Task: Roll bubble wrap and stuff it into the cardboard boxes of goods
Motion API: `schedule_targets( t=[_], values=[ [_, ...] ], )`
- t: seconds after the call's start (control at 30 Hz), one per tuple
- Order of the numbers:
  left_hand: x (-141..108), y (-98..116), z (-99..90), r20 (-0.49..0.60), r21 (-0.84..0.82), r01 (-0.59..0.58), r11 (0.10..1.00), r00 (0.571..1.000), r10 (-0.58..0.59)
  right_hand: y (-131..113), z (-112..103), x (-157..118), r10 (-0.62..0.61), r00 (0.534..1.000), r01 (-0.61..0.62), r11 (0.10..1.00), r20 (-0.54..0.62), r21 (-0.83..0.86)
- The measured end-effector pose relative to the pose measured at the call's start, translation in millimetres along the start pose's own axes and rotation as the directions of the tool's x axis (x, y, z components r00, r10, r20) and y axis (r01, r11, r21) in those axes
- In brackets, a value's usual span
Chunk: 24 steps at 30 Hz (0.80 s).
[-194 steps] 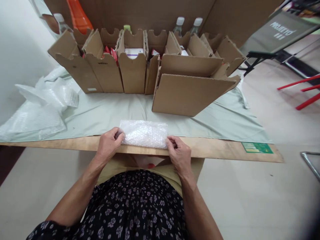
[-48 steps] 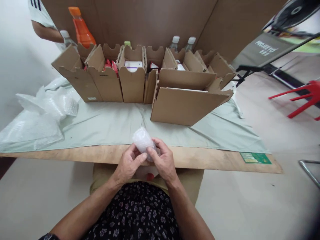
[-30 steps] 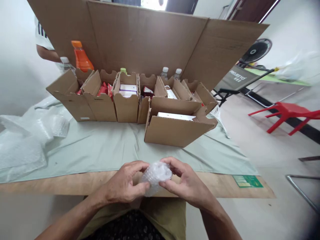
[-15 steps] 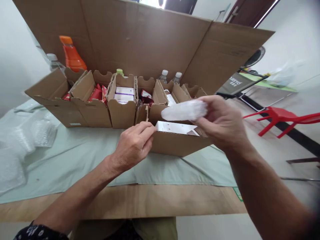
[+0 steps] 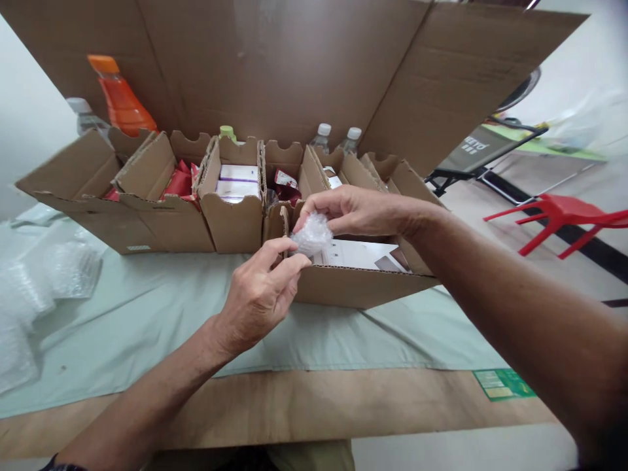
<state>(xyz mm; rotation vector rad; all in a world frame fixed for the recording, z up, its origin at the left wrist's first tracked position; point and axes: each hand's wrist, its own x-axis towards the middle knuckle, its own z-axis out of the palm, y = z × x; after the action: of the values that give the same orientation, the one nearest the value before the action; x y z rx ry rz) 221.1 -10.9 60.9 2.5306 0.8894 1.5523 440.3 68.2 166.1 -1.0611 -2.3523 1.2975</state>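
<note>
My right hand [image 5: 338, 208] grips a wad of bubble wrap [image 5: 314, 235] above the left end of the front cardboard box [image 5: 363, 286]. At that box's left corner, my left hand [image 5: 265, 284] is closed, its thumb and forefinger at the lower edge of the wrap. Whether these fingers pinch the wrap or the cardboard edge is hard to see. A white carton [image 5: 367, 254] with dark printing lies inside the box, just right of the wrap.
Behind stand open cardboard bins [image 5: 233, 222] holding red packets [image 5: 179, 180] and white boxes. An orange bottle [image 5: 122, 98] leans near the tall cardboard panel [image 5: 275, 72]. Bubble wrap sheets [image 5: 73, 268] lie at left on the green cloth [image 5: 196, 314]. A red stool [image 5: 564, 212] stands right.
My right hand has moved left and down with the bubble wrap, bringing it to the box's left end beside my left hand. The wrap looks more crumpled. The view has shifted slightly.
</note>
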Motion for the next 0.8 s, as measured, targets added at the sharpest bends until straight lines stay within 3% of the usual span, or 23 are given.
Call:
schedule_targets(
  t=[0.17,0.37,0.57,0.8],
  values=[
    [2,-1,1.5,-0.012,-0.013,0.009,1.000,1.000,-0.009,13,14,19,0.034,0.995,-0.017,0.983,0.089,-0.185],
    [1,-3,3.2,-0.018,-0.028,-0.002,1.000,1.000,0.002,-1,21,8,0.116,0.990,-0.059,0.843,0.074,-0.534],
    [0,-2,4.0,-0.028,-0.030,-0.008,1.000,1.000,0.007,-13,26,7,0.288,0.952,-0.175,0.797,0.109,-0.578],
    [1,-3,5.4,-0.033,-0.020,-0.008,1.000,0.999,0.007,0,30,25,0.312,0.930,-0.169,0.832,0.194,-0.528]
  ],
)
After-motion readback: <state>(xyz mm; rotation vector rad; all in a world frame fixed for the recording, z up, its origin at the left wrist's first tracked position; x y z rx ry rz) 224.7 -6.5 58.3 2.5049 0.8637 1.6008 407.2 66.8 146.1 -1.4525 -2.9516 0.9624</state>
